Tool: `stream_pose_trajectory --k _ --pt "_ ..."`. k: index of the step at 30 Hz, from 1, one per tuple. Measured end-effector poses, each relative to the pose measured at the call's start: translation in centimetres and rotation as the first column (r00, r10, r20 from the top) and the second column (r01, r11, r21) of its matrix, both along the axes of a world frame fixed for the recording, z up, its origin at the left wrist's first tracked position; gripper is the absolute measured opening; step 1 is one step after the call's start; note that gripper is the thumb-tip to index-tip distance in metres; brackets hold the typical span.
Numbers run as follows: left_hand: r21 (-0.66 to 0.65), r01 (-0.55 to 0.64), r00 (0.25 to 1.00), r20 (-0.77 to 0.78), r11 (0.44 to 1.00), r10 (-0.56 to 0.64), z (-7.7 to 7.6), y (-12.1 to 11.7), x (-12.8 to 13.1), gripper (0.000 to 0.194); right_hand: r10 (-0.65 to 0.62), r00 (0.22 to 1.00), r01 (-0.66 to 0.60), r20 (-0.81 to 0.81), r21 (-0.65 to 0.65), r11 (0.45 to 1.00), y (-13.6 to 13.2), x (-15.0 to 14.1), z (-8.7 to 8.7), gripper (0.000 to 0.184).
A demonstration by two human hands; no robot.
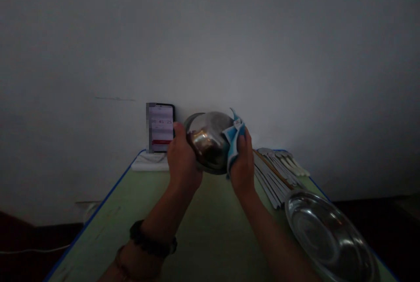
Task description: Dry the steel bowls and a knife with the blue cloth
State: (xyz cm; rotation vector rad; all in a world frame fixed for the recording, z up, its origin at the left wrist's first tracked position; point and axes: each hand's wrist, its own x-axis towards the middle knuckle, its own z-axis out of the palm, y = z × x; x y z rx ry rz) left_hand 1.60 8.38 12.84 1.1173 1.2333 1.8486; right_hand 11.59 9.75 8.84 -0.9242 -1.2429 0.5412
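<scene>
A round steel bowl (207, 140) is held up above the far end of the green table (210, 229), its shiny side tilted toward me. My left hand (182, 159) grips its left rim with the fingers wrapped round. My right hand (242, 164) presses a blue and white cloth (233, 140) against the bowl's right side, fingers closed on the cloth. A dark bead bracelet sits on my left wrist.
A lit phone (160, 127) leans against the wall behind a white block (149, 164). A row of flat metal utensils (275, 172) lies at the table's right. A large steel plate (330, 234) rests near the right front edge. The wall stands close behind.
</scene>
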Motion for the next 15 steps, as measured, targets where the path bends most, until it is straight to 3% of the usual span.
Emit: stream_pose_trajectory --k 3,8,11,15 --pt "0.0 0.058 0.951 0.306 0.998 -0.055 0.1 -0.2 0.9 0.039 -0.084 0.987 0.065 0.137 0.139 0.988 -0.4 -0.8 -0.7 0.046" --pt "-0.011 0.257 0.852 0.475 0.966 -0.221 0.5 -0.6 1.8 0.04 -0.229 0.898 0.108 0.375 0.317 0.942 -0.9 -1.2 -1.0 0.057" --pt "-0.017 0.336 0.887 0.342 0.942 -0.31 0.3 -0.9 1.7 0.042 -0.285 0.861 0.13 0.422 0.358 0.924 -1.2 -1.1 -0.4 0.059" --pt "-0.162 0.298 0.95 -0.047 0.941 -0.309 -0.4 -1.4 1.8 0.048 -0.342 0.842 0.179 0.417 0.382 0.907 -1.2 -0.2 0.8 0.052"
